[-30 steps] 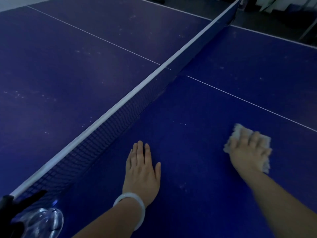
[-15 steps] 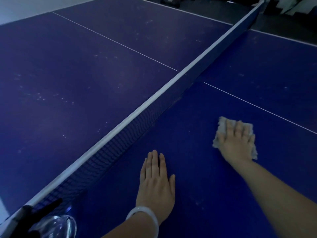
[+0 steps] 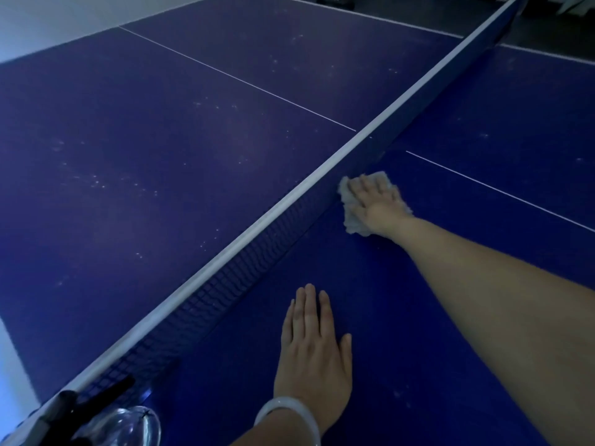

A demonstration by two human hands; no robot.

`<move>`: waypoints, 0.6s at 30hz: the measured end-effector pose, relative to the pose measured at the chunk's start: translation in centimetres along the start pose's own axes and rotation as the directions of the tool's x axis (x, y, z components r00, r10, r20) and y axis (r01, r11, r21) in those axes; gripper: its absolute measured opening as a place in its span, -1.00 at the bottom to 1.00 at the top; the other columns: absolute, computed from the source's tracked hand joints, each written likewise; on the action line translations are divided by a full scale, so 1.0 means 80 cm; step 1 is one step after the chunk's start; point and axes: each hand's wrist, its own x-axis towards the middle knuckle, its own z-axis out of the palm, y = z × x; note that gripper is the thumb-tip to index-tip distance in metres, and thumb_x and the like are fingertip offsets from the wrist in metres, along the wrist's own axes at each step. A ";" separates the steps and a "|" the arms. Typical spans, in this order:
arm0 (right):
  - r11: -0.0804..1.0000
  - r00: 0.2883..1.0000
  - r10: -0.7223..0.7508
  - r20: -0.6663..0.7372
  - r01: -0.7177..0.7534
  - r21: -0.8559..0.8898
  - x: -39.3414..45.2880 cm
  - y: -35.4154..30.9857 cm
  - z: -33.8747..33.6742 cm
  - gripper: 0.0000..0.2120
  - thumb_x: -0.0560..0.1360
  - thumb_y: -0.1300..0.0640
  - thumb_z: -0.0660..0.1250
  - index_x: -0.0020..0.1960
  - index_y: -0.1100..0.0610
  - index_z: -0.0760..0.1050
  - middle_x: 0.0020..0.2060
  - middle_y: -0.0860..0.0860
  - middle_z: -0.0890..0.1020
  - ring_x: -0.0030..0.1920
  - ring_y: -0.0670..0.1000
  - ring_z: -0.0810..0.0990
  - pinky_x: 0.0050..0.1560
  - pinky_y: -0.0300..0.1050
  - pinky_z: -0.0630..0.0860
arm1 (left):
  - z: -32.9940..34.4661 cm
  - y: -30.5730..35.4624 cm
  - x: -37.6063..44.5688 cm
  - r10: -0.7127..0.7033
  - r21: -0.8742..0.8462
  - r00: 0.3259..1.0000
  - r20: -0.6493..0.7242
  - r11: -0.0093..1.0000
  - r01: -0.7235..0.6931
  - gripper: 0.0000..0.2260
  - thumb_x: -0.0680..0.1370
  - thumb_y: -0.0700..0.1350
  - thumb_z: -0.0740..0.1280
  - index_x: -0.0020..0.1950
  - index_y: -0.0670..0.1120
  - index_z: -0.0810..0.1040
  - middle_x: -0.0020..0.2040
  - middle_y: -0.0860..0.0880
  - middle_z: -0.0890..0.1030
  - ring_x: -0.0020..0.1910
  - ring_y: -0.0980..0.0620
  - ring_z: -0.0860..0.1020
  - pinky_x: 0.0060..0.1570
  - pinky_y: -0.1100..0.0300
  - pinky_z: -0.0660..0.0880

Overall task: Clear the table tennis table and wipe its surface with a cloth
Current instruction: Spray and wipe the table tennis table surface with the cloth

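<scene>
The blue table tennis table [image 3: 418, 317] fills the view, split by a net [image 3: 244, 252] that runs from lower left to upper right. My right hand [image 3: 375, 204] presses flat on a pale grey cloth [image 3: 351, 217] on the near half, right against the foot of the net. My left hand [image 3: 314, 346] lies flat with straight fingers on the near half, closer to me, with a white bangle on its wrist. Pale dust specks dot the far half [image 3: 128, 185].
A clear glass vessel [image 3: 128, 426] stands at the bottom left by the black net clamp [image 3: 80, 400]. White lines cross both halves. Dark floor and dim objects lie beyond the table's far edge at the top right.
My right hand has slid the cloth away from me and leftward up to the net. My left hand has stayed flat on the table.
</scene>
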 end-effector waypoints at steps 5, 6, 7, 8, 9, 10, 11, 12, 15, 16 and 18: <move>0.875 0.875 -0.483 -0.035 0.481 -0.052 -0.081 -0.051 0.056 -0.46 0.66 -0.07 -0.08 0.58 -0.07 -0.16 0.55 -0.11 -0.18 0.53 -0.02 -0.35 0.50 0.02 -0.37 | -0.001 0.002 0.002 -0.003 -0.005 1.000 0.022 1.000 0.004 -0.36 0.58 0.15 -0.14 0.56 -0.19 0.12 0.58 -0.20 0.09 0.55 -0.09 0.01 0.55 -0.02 -0.11; 0.836 0.836 -0.547 -0.046 0.545 -0.062 -0.097 -0.051 0.067 -0.46 0.64 -0.10 -0.10 0.58 -0.07 -0.14 0.54 -0.13 -0.18 0.52 -0.04 -0.37 0.50 0.01 -0.39 | 0.000 0.002 0.002 -0.015 -0.001 1.000 0.012 1.000 0.015 -0.38 0.58 0.13 -0.07 0.52 -0.21 0.26 0.53 -0.22 0.23 0.52 -0.12 0.18 0.52 -0.03 0.01; 0.814 0.814 -0.580 -0.048 0.576 -0.074 -0.107 -0.044 0.071 -0.45 0.63 -0.13 -0.11 0.57 -0.08 -0.15 0.53 -0.12 -0.20 0.53 -0.05 -0.37 0.50 0.01 -0.38 | 0.001 0.002 0.001 -0.021 -0.015 1.000 0.011 1.000 0.022 -0.41 0.56 0.11 0.00 0.45 -0.22 0.39 0.47 -0.22 0.35 0.45 -0.14 0.34 0.46 -0.02 0.15; 0.808 0.809 -0.586 -0.051 0.578 -0.112 -0.112 -0.030 0.072 -0.42 0.62 -0.14 -0.05 0.56 -0.09 -0.20 0.53 -0.11 -0.21 0.54 -0.03 -0.35 0.51 0.03 -0.35 | 0.002 0.001 0.000 -0.018 -0.024 1.000 0.008 1.000 0.018 -0.43 0.55 0.11 0.03 0.40 -0.22 0.46 0.43 -0.21 0.42 0.40 -0.14 0.42 0.44 -0.04 0.25; 0.818 0.825 -0.563 -0.058 0.546 -0.178 -0.112 -0.012 0.069 -0.33 0.60 -0.12 0.07 0.55 -0.10 -0.26 0.54 -0.10 -0.19 0.55 0.00 -0.30 0.53 0.08 -0.28 | 0.002 0.001 0.000 -0.010 -0.016 1.000 -0.003 1.000 0.010 -0.44 0.55 0.11 0.05 0.38 -0.21 0.49 0.41 -0.20 0.44 0.38 -0.14 0.45 0.41 -0.04 0.34; 0.853 0.863 -0.497 -0.089 0.466 -0.236 -0.111 0.008 0.065 -0.21 0.55 -0.10 0.21 0.56 -0.12 -0.27 0.56 -0.07 -0.12 0.57 0.05 -0.21 0.54 0.14 -0.15 | 0.002 0.000 0.000 -0.002 -0.009 1.000 -0.021 1.000 0.002 -0.44 0.55 0.11 0.05 0.37 -0.21 0.50 0.40 -0.19 0.45 0.37 -0.13 0.45 0.36 -0.03 0.37; 0.902 0.909 -0.388 -0.152 0.341 -0.266 -0.107 0.031 0.060 -0.15 0.51 -0.08 0.28 0.57 -0.12 -0.22 0.57 -0.03 0.00 0.56 0.10 -0.07 0.52 0.19 0.01 | 0.002 -0.001 0.000 -0.001 -0.008 0.999 -0.037 1.000 0.001 -0.45 0.56 0.12 0.06 0.38 -0.20 0.49 0.41 -0.19 0.45 0.38 -0.13 0.44 0.34 -0.03 0.37; 0.957 0.946 -0.232 -0.226 0.180 -0.226 -0.105 0.055 0.053 -0.20 0.51 -0.07 0.27 0.57 -0.11 -0.16 0.55 0.02 0.10 0.53 0.13 0.03 0.47 0.22 0.13 | 0.004 -0.001 0.000 -0.004 -0.012 0.999 -0.038 1.000 0.003 -0.45 0.57 0.12 0.06 0.39 -0.19 0.48 0.42 -0.18 0.43 0.40 -0.12 0.42 0.34 -0.03 0.35; 0.962 0.935 0.273 -0.227 -0.258 0.092 -0.114 0.082 0.040 -0.44 0.65 -0.10 -0.07 0.59 -0.04 -0.14 0.58 0.06 0.00 0.55 0.15 -0.03 0.51 0.23 -0.02 | 0.010 -0.001 0.001 0.006 -0.020 1.000 -0.012 1.000 -0.006 -0.41 0.61 0.14 -0.05 0.52 -0.18 0.28 0.53 -0.18 0.24 0.52 -0.12 0.21 0.46 -0.03 0.11; 0.957 0.928 0.289 -0.233 -0.270 0.109 -0.119 0.070 0.045 -0.45 0.65 -0.10 -0.12 0.59 -0.03 -0.15 0.58 0.06 -0.03 0.56 0.16 -0.05 0.51 0.23 -0.06 | 0.012 -0.001 0.002 0.015 -0.019 1.000 -0.009 1.000 -0.015 -0.39 0.62 0.15 -0.11 0.56 -0.18 0.17 0.57 -0.18 0.13 0.56 -0.12 0.09 0.49 -0.02 -0.02; 0.997 0.951 0.081 -0.297 -0.082 0.008 -0.135 0.034 0.069 -0.45 0.64 -0.09 -0.11 0.59 -0.03 -0.13 0.59 0.04 -0.03 0.57 0.14 -0.07 0.52 0.22 -0.05 | 0.015 -0.002 0.004 0.028 -0.017 0.999 -0.015 0.999 -0.029 -0.37 0.61 0.16 -0.21 0.59 -0.17 0.01 0.60 -0.17 -0.03 0.58 -0.10 -0.09 0.49 0.00 -0.20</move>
